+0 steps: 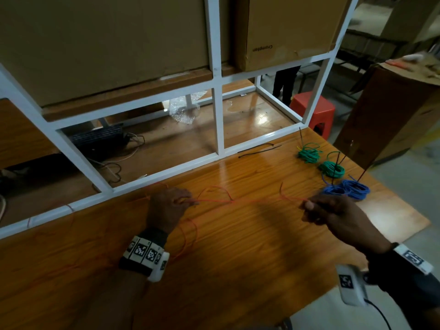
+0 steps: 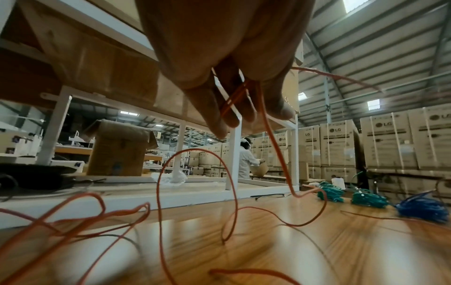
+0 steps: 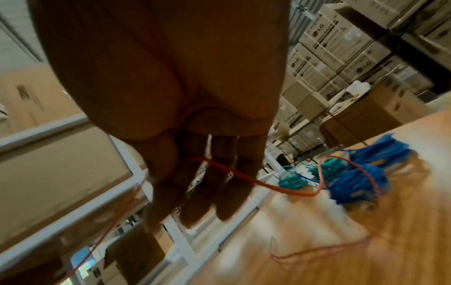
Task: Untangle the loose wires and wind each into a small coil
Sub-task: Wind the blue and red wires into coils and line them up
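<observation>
A thin orange wire (image 1: 250, 201) is stretched over the wooden table (image 1: 238, 258) between both hands. My left hand (image 1: 171, 206) pinches it at mid-left, with loose orange loops (image 2: 195, 192) trailing under and behind the wrist. At the right, my right hand (image 1: 319, 210) pinches the other part, and a short free end (image 3: 292, 190) curls beyond the fingers. Two green coils (image 1: 309, 153) (image 1: 332, 169) and a blue coil (image 1: 352, 189) lie at the table's far right.
A white metal frame (image 1: 219, 120) with cardboard boxes (image 1: 290, 29) stands along the table's far edge. Black cable ties (image 1: 259, 150) lie near the frame. A red stool (image 1: 314, 110) and a brown carton (image 1: 385, 115) stand beyond the right edge. A person (image 2: 246, 160) works far off.
</observation>
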